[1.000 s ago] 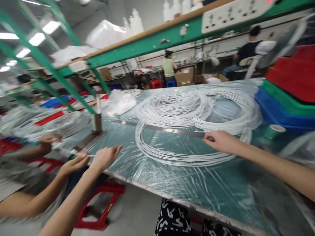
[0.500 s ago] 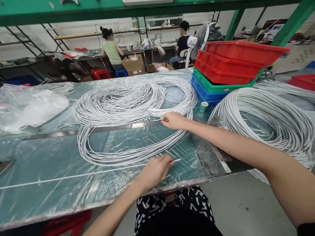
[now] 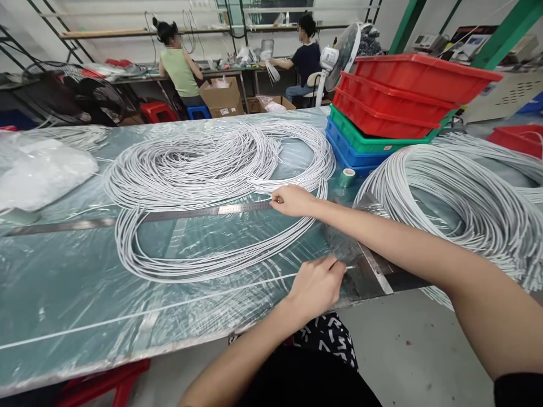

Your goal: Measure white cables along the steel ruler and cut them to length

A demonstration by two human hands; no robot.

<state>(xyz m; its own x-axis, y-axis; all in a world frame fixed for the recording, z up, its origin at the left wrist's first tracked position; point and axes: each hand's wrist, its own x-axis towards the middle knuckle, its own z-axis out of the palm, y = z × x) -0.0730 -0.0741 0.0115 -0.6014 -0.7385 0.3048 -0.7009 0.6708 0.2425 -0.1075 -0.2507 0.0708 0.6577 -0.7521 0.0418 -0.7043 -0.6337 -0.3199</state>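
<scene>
- Left hand [image 3: 318, 285], pinching white wire [image 3: 169, 306], had moved right at lower centre, drawing it further across.
- Right hand [image 3: 292, 200] stayed clenched mid-frame, contents unclear.

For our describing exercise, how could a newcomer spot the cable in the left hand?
Find the plastic-covered table. Along its near side, a white cable runs from the picture's left edge into the left hand. Unlike the coils beyond, it is single and straight.
</scene>
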